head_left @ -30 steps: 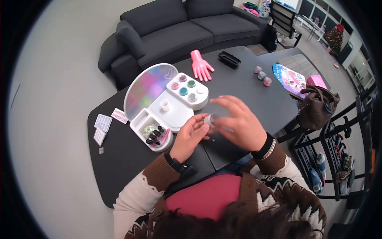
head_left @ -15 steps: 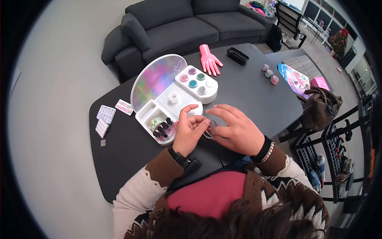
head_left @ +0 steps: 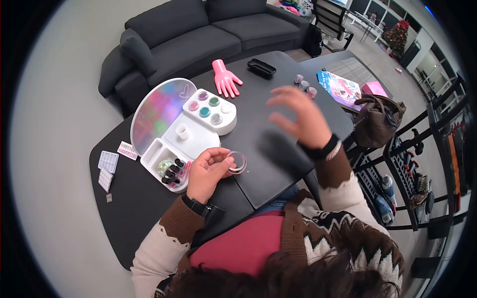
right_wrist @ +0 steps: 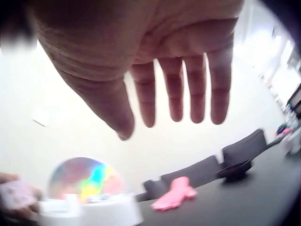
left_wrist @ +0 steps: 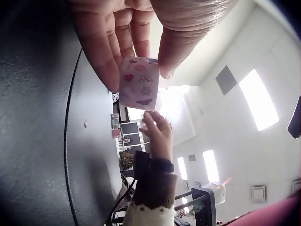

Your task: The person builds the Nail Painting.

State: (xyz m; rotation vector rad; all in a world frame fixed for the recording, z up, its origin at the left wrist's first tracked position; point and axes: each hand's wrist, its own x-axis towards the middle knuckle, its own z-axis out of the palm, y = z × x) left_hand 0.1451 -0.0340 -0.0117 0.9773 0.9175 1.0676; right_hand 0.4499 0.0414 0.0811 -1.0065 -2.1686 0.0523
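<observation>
My left hand [head_left: 206, 174] pinches a small round clear container [head_left: 237, 163] between thumb and fingers, above the table's near part. In the left wrist view its side [left_wrist: 139, 84] shows a heart, flowers and other small pictures. My right hand [head_left: 299, 115] is raised over the table to the right, its fingers spread and holding nothing; the right wrist view shows that hand [right_wrist: 155, 70] with straight fingers. Left of the hands stands a white station [head_left: 196, 140] with a rainbow-coloured round panel [head_left: 160, 115], several glitter pots [head_left: 204, 112] and black-capped bottles [head_left: 172, 173].
A pink model hand [head_left: 226, 79] and a black tray [head_left: 262, 68] lie at the back. Small jars [head_left: 303, 86], a box [head_left: 343, 89] and a brown bag [head_left: 378, 119] are to the right. White nail trays [head_left: 108, 161] lie at the left; a sofa [head_left: 198, 37] stands behind.
My right hand has left the container and moved up and away to the right. The left hand keeps hold of the container. The head view has shifted.
</observation>
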